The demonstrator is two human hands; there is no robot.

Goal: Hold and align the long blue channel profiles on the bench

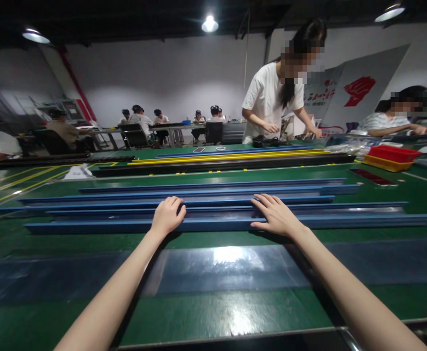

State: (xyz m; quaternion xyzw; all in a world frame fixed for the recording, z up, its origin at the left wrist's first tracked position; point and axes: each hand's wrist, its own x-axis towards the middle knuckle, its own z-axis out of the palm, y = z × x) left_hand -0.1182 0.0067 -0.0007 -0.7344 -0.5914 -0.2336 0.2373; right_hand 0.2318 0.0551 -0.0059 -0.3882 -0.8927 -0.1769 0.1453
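Several long blue channel strips lie side by side across the green table. My left hand [167,215] bends over the nearest blue channel [99,226], its fingers close together across the strip and its thumb to the right. Farther along the same strip rests my right hand [277,214]; its fingers are spread over the far wall while the thumb reaches the near edge. Behind it, another blue channel [213,190] runs parallel. A clear plastic strip [213,268] lies flat on the table, below my wrists.
Yellow strips [235,157] and a black strip [216,166] lie across the table's far side. A red tray [392,154] and a phone [372,177] are at right. Opposite, a person [272,97] in a white shirt leans over the table. Others sit behind.
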